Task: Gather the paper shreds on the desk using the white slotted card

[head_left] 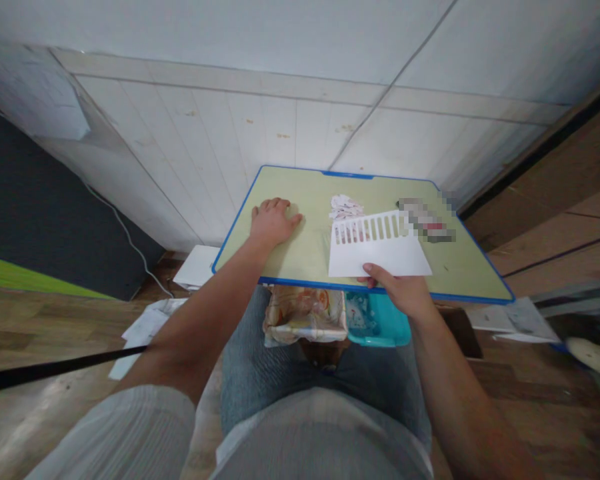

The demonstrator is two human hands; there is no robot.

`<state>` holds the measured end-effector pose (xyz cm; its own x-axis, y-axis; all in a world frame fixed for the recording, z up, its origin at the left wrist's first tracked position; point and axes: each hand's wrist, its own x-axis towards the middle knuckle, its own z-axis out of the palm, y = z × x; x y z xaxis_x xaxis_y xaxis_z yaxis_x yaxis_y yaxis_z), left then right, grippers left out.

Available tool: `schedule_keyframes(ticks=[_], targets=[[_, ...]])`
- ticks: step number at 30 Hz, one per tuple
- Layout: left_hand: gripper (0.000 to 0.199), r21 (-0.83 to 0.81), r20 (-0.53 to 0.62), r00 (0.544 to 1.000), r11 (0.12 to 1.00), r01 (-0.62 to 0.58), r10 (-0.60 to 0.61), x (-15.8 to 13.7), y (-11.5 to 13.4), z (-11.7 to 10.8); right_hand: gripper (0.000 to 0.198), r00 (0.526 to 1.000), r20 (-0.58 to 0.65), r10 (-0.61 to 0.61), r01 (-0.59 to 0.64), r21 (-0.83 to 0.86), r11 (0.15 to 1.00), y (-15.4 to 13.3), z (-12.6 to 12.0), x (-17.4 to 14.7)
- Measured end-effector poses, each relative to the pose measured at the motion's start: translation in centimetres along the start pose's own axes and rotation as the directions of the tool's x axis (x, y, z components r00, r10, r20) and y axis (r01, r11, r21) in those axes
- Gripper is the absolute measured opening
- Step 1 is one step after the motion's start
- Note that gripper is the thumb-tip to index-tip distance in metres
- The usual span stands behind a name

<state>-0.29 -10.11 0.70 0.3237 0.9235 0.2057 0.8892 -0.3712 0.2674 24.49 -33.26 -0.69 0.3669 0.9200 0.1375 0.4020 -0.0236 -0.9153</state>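
My right hand (399,287) pinches the near edge of a white sheet of card (380,257), thumb on top and fingers underneath. A row of long rounded slots is cut along the card's far side. The sheet is over the right half of a pale yellow-green table (305,260) with a blue rim. Just beyond it lies a small pile of white paper scraps (346,207), partly covered by the card. My left hand (273,223) rests palm down on the table's left part, fingers apart, holding nothing.
A pixelated object (427,219) lies at the table's right. Below the near edge are a lined box (305,332) and a turquoise bin (380,333). Behind stands a white panelled wall (260,127) with a cable. Papers (147,323) lie at the lower left.
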Motion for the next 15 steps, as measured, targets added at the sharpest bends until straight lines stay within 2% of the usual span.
schedule_keyframes(ticks=[8, 15], targets=[[0.06, 0.005, -0.012, 1.0, 1.0, 0.003, -0.002, -0.01, 0.38, -0.09, 0.066, 0.996, 0.069, -0.053, 0.056, -0.04, 0.998, -0.79, -0.12, -0.25], [0.063, 0.007, -0.01, 1.0, 1.0, -0.01, 0.01, -0.06, 0.29, 0.09, 0.062, 0.996, 0.034, 0.078, -0.082, 0.125, 0.989, -0.33, -0.17, 0.19]])
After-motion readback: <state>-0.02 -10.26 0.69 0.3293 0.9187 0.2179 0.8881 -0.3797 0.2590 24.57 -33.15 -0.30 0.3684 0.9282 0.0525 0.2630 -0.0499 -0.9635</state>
